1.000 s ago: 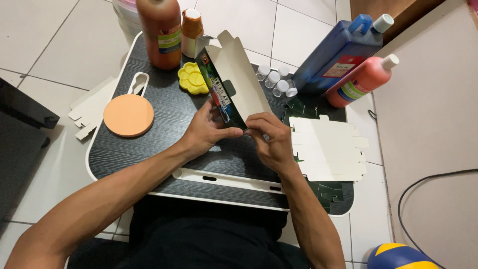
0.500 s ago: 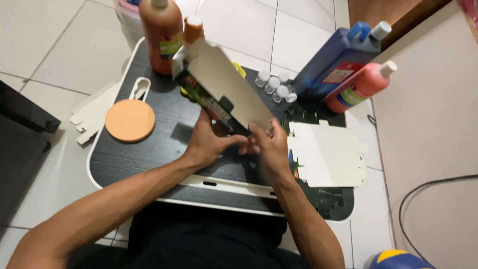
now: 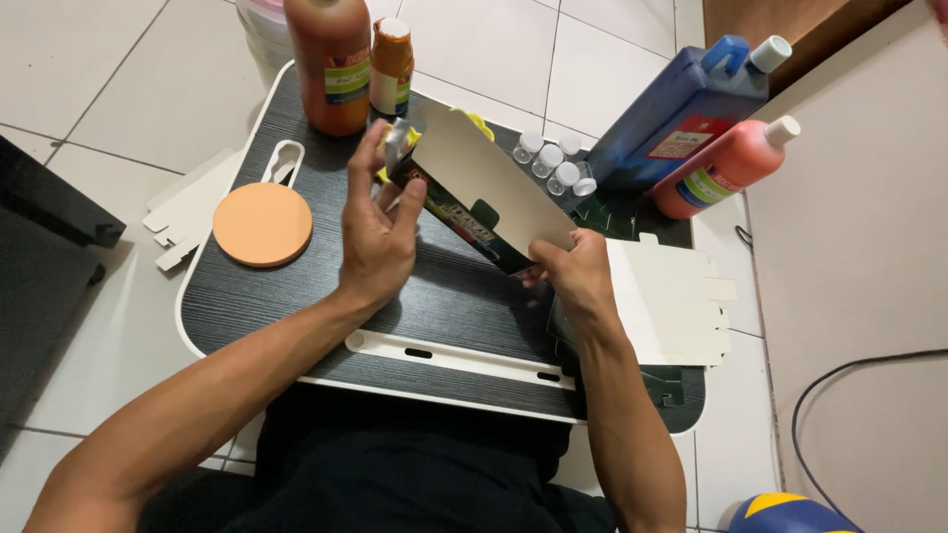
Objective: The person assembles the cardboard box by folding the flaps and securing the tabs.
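Cardboard box, long and partly folded, sits raised over the black lap tray, gripped at both ends. The left hand closes around its far end, fingers curled over the flaps there, while the right hand pinches the near end between thumb and fingers; the hands are well apart, each clamped on the box. Its plain white inner face turns upward and the dark printed side shows along the lower edge, so the body looks formed but the ends seem not yet tucked shut. Just right of the right hand lies a flat white die-cut sheet, unfolded, over dark green printed card. Left of the left hand rests an orange round disc. Beyond the hands stand two orange paint bottles, small clear vials, and a blue bottle beside a pink bottle.
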